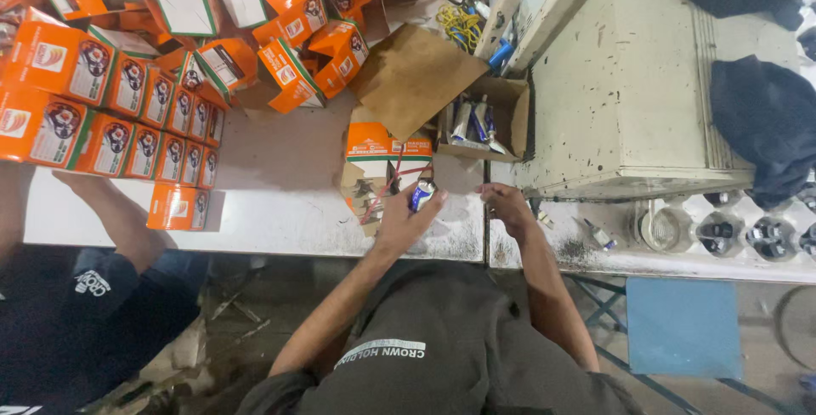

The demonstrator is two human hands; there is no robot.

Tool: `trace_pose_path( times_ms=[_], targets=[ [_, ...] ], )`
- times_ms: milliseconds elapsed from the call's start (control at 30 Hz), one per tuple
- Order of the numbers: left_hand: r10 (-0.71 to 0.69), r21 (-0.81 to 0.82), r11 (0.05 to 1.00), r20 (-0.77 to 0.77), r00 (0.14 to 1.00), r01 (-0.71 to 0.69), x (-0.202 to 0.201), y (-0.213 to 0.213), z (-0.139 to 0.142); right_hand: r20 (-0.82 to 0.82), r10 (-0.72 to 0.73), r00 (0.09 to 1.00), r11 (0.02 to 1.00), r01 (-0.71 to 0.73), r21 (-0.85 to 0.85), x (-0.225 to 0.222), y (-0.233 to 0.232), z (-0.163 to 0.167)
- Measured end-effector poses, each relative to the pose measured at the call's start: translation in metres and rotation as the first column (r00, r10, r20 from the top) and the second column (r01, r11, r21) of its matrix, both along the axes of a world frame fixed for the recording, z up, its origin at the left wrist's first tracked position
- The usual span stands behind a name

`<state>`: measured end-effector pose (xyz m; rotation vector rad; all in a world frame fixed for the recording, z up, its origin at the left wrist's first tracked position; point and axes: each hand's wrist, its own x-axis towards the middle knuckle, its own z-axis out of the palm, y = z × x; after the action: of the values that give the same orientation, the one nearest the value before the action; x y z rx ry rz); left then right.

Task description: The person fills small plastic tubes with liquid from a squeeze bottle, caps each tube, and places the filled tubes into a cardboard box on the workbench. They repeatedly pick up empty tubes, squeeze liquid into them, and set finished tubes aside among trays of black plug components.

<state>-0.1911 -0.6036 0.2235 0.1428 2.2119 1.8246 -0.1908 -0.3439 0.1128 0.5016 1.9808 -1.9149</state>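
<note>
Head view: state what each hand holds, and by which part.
The left hand pinches a small blue-and-silver tube between its fingers, at the tube's lower end. The right hand rests on the white table; whether it holds anything cannot be told.

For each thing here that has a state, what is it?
Left hand: closed on a small blue tube.
Right hand: on the table, empty as far as shows.
Brown box of tubes: open.
Orange box by the left hand: flap up.
Orange boxes at left: shut, stacked.
</note>
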Motion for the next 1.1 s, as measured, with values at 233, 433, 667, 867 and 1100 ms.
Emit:
trace_pose_path(
  times_ms=[233,433,667,867,1100],
  targets=[
    [-0.205,0.011,0.977,-0.201,0.958,0.212,-0.016,0.025,0.053,-0.376,-0.234,0.896,0.950,0.129,-0.285,0.041,-0.027,0.157],
    [-0.288,0.248,0.896,-0.305,0.908,0.368,-0.009,0.032,0.069,-0.592,0.002,0.806,0.985,0.100,0.139,0.065,-0.054,0.242],
    [-0.301,0.079,0.933,-0.368,0.880,0.352,-0.006,0.026,0.071,-0.643,0.012,0.766,0.952,0.187,0.241,0.071,-0.067,0.249],
    [-0.300,-0.108,0.953,-0.455,0.838,0.282,-0.007,0.024,0.073,-0.745,0.255,0.617,0.831,0.254,0.495,0.068,-0.061,0.245],
    [-0.362,-0.344,0.915,-0.472,0.804,0.210,-0.009,0.013,0.087,-0.655,0.523,0.545,0.678,0.199,0.708,0.065,-0.050,0.255]
  ],
)
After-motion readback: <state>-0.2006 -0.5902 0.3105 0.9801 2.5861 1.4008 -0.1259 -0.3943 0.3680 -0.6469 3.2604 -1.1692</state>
